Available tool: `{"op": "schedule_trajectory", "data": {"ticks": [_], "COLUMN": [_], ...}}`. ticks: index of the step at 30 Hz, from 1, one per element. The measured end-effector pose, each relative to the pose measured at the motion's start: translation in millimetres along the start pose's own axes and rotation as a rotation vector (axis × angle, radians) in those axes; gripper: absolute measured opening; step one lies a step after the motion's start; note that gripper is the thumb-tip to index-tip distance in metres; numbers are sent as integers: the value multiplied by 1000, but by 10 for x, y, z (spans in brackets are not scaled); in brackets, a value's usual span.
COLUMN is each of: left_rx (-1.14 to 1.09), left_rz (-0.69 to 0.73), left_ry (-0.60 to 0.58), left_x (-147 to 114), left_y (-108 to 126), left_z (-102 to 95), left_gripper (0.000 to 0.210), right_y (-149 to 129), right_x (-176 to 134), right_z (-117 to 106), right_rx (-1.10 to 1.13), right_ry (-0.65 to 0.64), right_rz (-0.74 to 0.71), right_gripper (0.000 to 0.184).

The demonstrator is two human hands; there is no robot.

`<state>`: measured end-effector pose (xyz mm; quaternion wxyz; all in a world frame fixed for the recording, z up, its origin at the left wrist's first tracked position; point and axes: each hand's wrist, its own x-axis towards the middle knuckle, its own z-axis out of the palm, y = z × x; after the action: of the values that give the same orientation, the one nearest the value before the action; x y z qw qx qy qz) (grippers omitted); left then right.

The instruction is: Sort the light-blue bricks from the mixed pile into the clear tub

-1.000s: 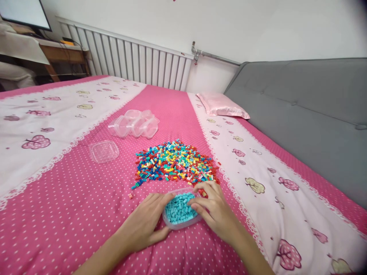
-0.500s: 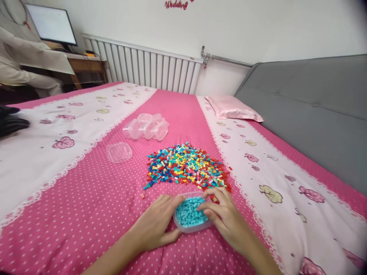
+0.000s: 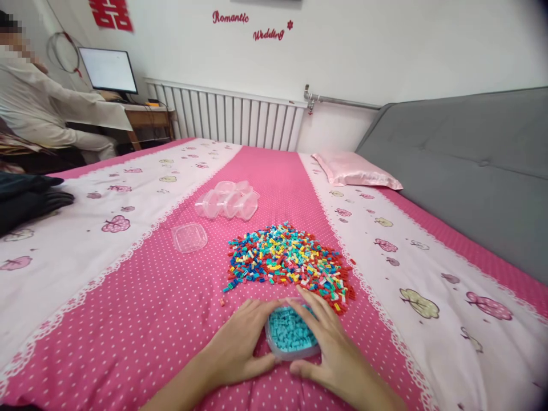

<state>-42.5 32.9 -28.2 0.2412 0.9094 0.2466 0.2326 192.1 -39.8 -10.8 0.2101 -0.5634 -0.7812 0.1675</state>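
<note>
A clear plastic container (image 3: pixel 295 355) full of small turquoise building bricks (image 3: pixel 290 332) sits on the pink bedspread right in front of me. My left hand (image 3: pixel 240 341) holds its left side, fingers along the far rim and thumb at the near left corner. Around the right side curves my right hand (image 3: pixel 329 338), its fingers reaching over the far right rim and its thumb low by the near edge. Just beyond the container spreads a heap of loose multicoloured bricks (image 3: pixel 286 254). One small brick (image 3: pixel 222 302) lies apart, left of the heap.
Several stacked clear containers (image 3: pixel 229 201) stand farther back, with a clear lid-like piece (image 3: pixel 189 237) nearer. A pink pillow (image 3: pixel 355 169) rests by the grey headboard (image 3: pixel 466 165). Dark cloth (image 3: pixel 34 200) lies at the left; a person (image 3: pixel 47 108) sits beside a monitor (image 3: pixel 109 71).
My right hand has shifted from having its fingers down at the turquoise bricks to wrapping the container's right side. My left hand stays on the left side. The view has tilted up and left.
</note>
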Motion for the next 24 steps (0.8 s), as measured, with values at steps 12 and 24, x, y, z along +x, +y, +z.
{"op": "schedule_trajectory", "data": {"ticks": [12,24], "left_rx": [281,502], "left_rz": [-257,-306], "left_ry": [449,418], "left_x": [31,209], "left_y": [-122,-635], "left_z": [-277,-579], "left_gripper": [33,20], "right_y": [70,422], "right_x": [-7,-86], "right_z": [220,-161], "right_rx": [5,257], "right_ry": [45,446], "right_rz": [40,201], "right_gripper": [83,50]}}
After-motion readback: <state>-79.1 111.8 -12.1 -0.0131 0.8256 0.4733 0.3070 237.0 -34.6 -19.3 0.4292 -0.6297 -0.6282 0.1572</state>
